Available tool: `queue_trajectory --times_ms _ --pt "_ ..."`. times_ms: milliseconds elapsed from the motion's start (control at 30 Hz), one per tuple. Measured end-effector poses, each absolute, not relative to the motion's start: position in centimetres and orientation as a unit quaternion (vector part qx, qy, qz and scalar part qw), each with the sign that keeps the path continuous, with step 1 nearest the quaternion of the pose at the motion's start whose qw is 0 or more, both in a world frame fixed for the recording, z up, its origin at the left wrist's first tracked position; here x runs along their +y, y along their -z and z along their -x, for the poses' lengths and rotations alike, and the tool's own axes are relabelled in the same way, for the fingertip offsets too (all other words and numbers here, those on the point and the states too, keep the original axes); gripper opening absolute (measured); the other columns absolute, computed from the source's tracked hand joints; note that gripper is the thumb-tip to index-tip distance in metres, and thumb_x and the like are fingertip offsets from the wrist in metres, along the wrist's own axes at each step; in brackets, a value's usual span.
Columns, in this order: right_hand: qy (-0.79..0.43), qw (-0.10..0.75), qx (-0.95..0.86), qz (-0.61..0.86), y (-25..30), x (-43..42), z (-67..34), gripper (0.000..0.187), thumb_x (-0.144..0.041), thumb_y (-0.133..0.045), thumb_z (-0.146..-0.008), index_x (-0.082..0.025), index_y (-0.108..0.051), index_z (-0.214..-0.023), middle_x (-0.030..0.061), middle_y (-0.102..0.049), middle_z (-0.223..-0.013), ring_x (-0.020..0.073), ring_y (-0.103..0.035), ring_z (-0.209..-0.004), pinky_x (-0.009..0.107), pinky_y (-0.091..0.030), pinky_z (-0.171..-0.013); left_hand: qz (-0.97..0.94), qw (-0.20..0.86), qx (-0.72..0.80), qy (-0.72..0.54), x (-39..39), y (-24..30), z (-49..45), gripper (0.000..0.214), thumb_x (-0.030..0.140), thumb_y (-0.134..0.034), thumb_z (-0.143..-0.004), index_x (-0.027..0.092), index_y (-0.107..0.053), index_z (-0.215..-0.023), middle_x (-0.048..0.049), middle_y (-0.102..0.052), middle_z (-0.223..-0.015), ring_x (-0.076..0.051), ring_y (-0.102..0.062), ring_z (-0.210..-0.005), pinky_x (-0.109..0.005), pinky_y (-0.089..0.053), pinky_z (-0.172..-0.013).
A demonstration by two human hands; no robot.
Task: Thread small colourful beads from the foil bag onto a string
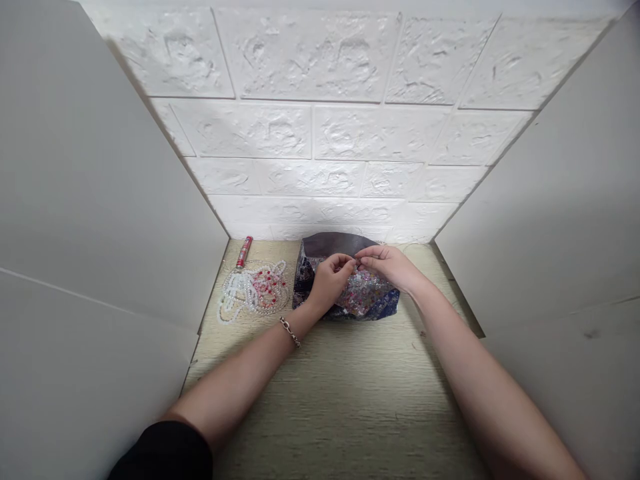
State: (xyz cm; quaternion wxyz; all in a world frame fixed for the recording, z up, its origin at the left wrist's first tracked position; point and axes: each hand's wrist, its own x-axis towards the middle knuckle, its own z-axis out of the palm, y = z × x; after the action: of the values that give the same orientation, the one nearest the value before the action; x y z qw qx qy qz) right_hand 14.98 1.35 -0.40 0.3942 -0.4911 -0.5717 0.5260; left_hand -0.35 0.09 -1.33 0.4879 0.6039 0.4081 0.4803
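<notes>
My left hand (331, 283) and my right hand (386, 264) meet above a dark, open-topped bag (330, 244). Many small beads (364, 293) in clear, white, pink and yellow fill it. Thumb and forefinger are pinched together on each hand, the fingertips almost touching. Whatever lies between them is too small to make out. To the left of the bag lies a tangled heap of bead strings (260, 288), white and clear with pink and red ones among them.
A red cylindrical roll (244, 252) lies behind the bead strings. The pale wood-grain tabletop (330, 393) is bounded by a white brick-pattern wall (320, 133) at the back, with grey panels on the left (110, 200) and right (550, 220).
</notes>
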Motion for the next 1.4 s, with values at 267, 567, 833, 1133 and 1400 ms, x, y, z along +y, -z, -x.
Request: queue_trajectory --times_ms 267,567,833,1133,1400 --pt "-0.501 0.389 -0.591 0.499 0.16 1.17 -14.98 0.024 -0.034 -0.060 -0.062 -0.019 -0.060 -0.082 0.0009 -0.061 -0.074 0.0104 -0.052 -0.064 0.026 -0.039 -0.061 -0.604 0.485 0.414 -0.477 0.05 1.25 0.37 0.020 0.034 -0.049 -0.070 0.014 -0.053 -0.071 0.0022 -0.051 -0.059 -0.006 -0.041 -0.050 -0.020 -0.035 -0.051" --pt "-0.506 0.389 -0.586 0.499 0.02 1.13 -14.92 0.025 -0.033 -0.060 -0.062 -0.019 -0.059 -0.082 0.0007 -0.060 -0.073 0.0100 -0.051 -0.062 0.025 -0.039 -0.060 -0.602 0.479 0.423 -0.478 0.05 1.24 0.43 0.019 0.033 -0.049 -0.070 0.014 -0.052 -0.069 0.0031 -0.048 -0.057 -0.006 -0.040 -0.049 -0.020 -0.035 -0.051" --pt "-0.507 0.388 -0.583 0.503 0.10 1.10 -14.93 0.026 -0.034 -0.061 -0.060 -0.019 -0.058 -0.082 -0.0001 -0.059 -0.071 0.0094 -0.050 -0.060 0.024 -0.038 -0.057 -0.604 0.475 0.432 -0.471 0.02 1.12 0.36 0.018 0.031 -0.048 -0.070 0.014 -0.052 -0.068 0.0029 -0.048 -0.057 -0.006 -0.039 -0.049 -0.019 -0.034 -0.050" --pt "-0.530 0.388 -0.574 0.489 -0.34 0.92 -14.67 0.023 -0.030 -0.061 -0.061 -0.018 -0.058 -0.080 0.0001 -0.059 -0.071 0.0091 -0.051 -0.064 0.023 -0.038 -0.059 -0.602 0.481 0.431 -0.470 0.01 1.09 0.32 0.018 0.032 -0.048 -0.069 0.014 -0.052 -0.068 0.0030 -0.047 -0.056 -0.006 -0.040 -0.049 -0.020 -0.034 -0.050" --pt "-0.520 0.389 -0.576 0.497 -0.26 0.89 -14.72 0.024 -0.031 -0.060 -0.061 -0.019 -0.058 -0.081 0.0003 -0.060 -0.072 0.0098 -0.052 -0.064 0.025 -0.039 -0.062 -0.597 0.482 0.429 -0.477 0.02 1.06 0.30 0.017 0.032 -0.049 -0.068 0.015 -0.053 -0.066 0.0031 -0.048 -0.054 -0.007 -0.042 -0.050 -0.020 -0.036 -0.051"
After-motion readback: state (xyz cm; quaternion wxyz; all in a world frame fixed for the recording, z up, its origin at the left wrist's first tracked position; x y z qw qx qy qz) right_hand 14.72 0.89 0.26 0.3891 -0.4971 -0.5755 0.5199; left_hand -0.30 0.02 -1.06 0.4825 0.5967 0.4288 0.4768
